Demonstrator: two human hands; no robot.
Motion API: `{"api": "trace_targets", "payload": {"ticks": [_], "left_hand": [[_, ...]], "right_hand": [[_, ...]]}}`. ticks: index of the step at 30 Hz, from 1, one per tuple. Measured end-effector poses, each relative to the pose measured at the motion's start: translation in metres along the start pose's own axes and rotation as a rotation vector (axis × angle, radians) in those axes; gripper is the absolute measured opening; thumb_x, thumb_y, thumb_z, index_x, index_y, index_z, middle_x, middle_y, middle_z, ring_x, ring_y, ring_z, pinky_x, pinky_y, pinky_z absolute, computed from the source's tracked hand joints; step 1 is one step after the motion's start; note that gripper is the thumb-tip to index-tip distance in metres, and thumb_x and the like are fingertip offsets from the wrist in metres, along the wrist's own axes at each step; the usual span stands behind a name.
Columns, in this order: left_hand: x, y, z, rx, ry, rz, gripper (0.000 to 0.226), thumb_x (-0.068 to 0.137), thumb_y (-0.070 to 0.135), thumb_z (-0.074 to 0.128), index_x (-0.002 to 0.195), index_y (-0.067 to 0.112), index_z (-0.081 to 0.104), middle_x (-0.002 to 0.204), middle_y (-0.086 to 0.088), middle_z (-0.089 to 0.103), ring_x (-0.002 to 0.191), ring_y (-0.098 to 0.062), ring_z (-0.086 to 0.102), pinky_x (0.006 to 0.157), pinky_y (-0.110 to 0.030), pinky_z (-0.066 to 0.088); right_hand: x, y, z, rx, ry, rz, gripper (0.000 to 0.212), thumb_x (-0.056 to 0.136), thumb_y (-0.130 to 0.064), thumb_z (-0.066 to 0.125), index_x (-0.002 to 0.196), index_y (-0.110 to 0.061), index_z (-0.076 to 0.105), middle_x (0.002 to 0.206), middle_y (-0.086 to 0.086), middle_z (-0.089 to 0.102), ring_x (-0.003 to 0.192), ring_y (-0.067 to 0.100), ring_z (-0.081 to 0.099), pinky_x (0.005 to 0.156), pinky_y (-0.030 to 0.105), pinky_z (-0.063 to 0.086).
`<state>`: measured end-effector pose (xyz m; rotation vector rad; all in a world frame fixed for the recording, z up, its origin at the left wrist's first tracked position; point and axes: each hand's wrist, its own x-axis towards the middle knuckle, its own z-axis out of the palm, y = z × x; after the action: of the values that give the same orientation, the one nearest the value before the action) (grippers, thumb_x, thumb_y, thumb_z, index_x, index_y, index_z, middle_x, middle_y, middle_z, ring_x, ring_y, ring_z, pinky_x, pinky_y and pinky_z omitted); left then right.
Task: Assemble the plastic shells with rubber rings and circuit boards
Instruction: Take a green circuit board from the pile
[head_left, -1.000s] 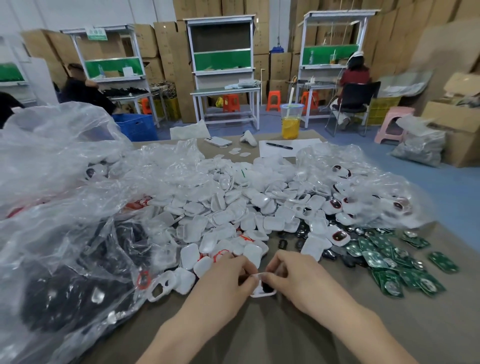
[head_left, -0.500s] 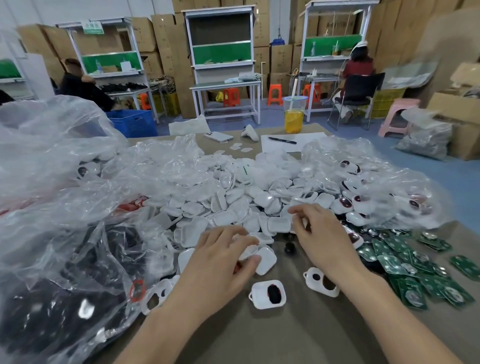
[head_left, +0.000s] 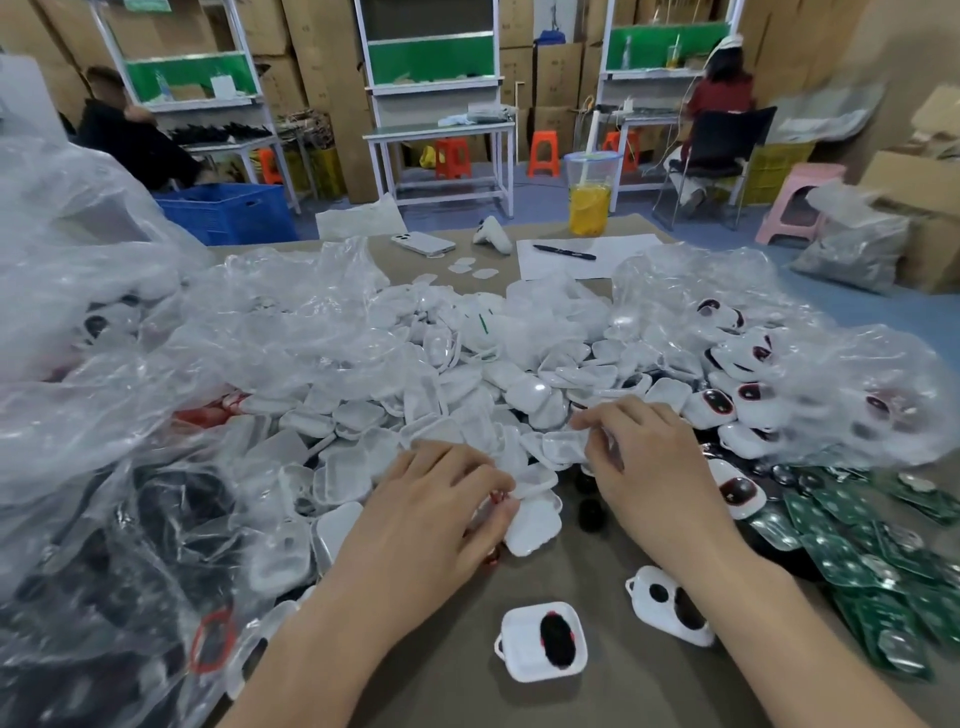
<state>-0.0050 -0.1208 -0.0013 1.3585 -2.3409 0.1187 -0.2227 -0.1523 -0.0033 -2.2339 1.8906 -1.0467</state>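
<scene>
- The white shell (head_left: 563, 446) you are after sits at the near edge of the shell pile (head_left: 467, 379), at 12 o'clock from your wrists. Your right hand (head_left: 649, 467) has its fingers clamped on it, thumb against fingertips.
- Your left hand (head_left: 431, 525), at 9 o'clock of the right, has its fingers curled together on what looks like a rubber ring (head_left: 495, 500). Only red slivers show at the fingertips.
- You appear to be fetching parts for a fresh unit.
- Next, lift shell and ring clear without dragging neighbours off the heap, then seat the ring evenly in the shell.
- At 6 o'clock, two shells lie apart on the bare surface (head_left: 457, 696): one (head_left: 543, 642) with a dark oval in it, the other (head_left: 670, 605) beside your right forearm. I cannot tell how complete they are.
- The green circuit boards (head_left: 857, 551) are heaped at 3 o'clock, in easy reach for the following step.
- Clear plastic bags (head_left: 104, 364) bulk at 9 o'clock, and a drink cup (head_left: 589, 195) stands at the far edge.
</scene>
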Motion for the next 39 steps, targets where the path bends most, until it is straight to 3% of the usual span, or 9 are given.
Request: {"api": "trace_targets", "payload": {"ticks": [4,10,16,19,21,24,31,35,39], "left_hand": [[-0.002,0.004,-0.005,-0.097,0.124,-0.05,0.035,0.101,0.044,0.045,0.101,0.023,0.074,0.105,0.009,0.067,0.1,-0.014,0.062,0.089,-0.034,0.048],[-0.006,-0.026,-0.023,-0.077,0.277,-0.506,0.031,0.103,0.032,0.044,0.115,0.015,0.067,0.113,-0.001,0.065,0.106,-0.025,0.057,0.093,-0.046,0.046],[-0.019,-0.056,-0.035,0.001,0.3,-0.725,0.03,0.102,0.024,0.05,0.119,0.006,0.066,0.124,-0.018,0.063,0.12,-0.035,0.05,0.107,-0.052,0.037],[-0.019,-0.061,-0.036,0.08,0.164,-0.758,0.034,0.1,0.024,0.052,0.128,0.008,0.064,0.139,-0.018,0.056,0.132,-0.037,0.045,0.112,-0.053,0.031],[-0.02,-0.058,-0.033,0.122,0.09,-0.73,0.034,0.1,0.026,0.051,0.129,0.015,0.064,0.136,-0.013,0.06,0.125,-0.037,0.05,0.109,-0.052,0.033],[-0.02,-0.051,-0.031,0.094,0.077,-0.635,0.03,0.097,0.025,0.056,0.125,0.023,0.066,0.127,-0.005,0.066,0.117,-0.033,0.056,0.103,-0.048,0.037],[-0.018,-0.04,-0.027,-0.1,0.05,-0.426,0.029,0.1,0.035,0.051,0.126,0.033,0.064,0.137,0.015,0.056,0.125,-0.015,0.049,0.109,-0.043,0.038],[-0.019,-0.046,-0.027,-0.075,0.04,-0.485,0.031,0.101,0.034,0.051,0.13,0.032,0.063,0.139,0.013,0.055,0.129,-0.018,0.047,0.113,-0.041,0.034],[-0.024,-0.07,-0.037,0.02,0.05,-0.684,0.03,0.099,0.03,0.052,0.125,0.025,0.066,0.141,-0.006,0.055,0.125,-0.033,0.049,0.11,-0.054,0.036]], "right_hand": [[-0.001,-0.001,0.001,0.003,0.004,-0.012,0.02,0.095,-0.015,0.057,0.104,-0.02,0.073,0.101,-0.004,0.066,0.1,0.023,0.055,0.091,0.045,0.044],[-0.001,-0.001,0.0,0.01,0.049,-0.043,0.019,0.093,-0.01,0.059,0.101,-0.018,0.074,0.096,-0.002,0.066,0.093,0.025,0.056,0.085,0.047,0.047],[-0.002,0.001,0.0,0.012,0.061,-0.045,0.019,0.092,-0.009,0.06,0.101,-0.019,0.073,0.096,-0.003,0.066,0.093,0.025,0.057,0.085,0.047,0.046],[-0.003,0.003,0.002,0.023,0.091,-0.04,0.019,0.091,-0.008,0.06,0.098,-0.019,0.073,0.095,-0.004,0.067,0.093,0.025,0.057,0.086,0.044,0.045],[-0.002,0.002,0.003,0.028,0.103,-0.038,0.018,0.09,-0.008,0.06,0.098,-0.019,0.073,0.095,-0.004,0.068,0.093,0.025,0.058,0.086,0.045,0.045],[-0.003,0.001,0.003,0.026,0.111,-0.05,0.018,0.09,-0.008,0.062,0.097,-0.02,0.073,0.096,-0.004,0.068,0.093,0.025,0.059,0.086,0.047,0.046],[-0.003,0.002,0.005,0.017,0.111,-0.049,0.018,0.09,-0.006,0.063,0.095,-0.02,0.074,0.094,-0.005,0.067,0.091,0.024,0.058,0.084,0.046,0.046],[-0.004,0.003,0.004,0.029,0.103,-0.044,0.019,0.089,-0.008,0.061,0.095,-0.021,0.074,0.094,-0.006,0.067,0.092,0.023,0.058,0.085,0.046,0.047],[-0.004,0.004,0.004,0.047,0.11,-0.048,0.02,0.089,-0.007,0.061,0.095,-0.021,0.074,0.094,-0.007,0.068,0.09,0.022,0.058,0.085,0.046,0.048]]}}
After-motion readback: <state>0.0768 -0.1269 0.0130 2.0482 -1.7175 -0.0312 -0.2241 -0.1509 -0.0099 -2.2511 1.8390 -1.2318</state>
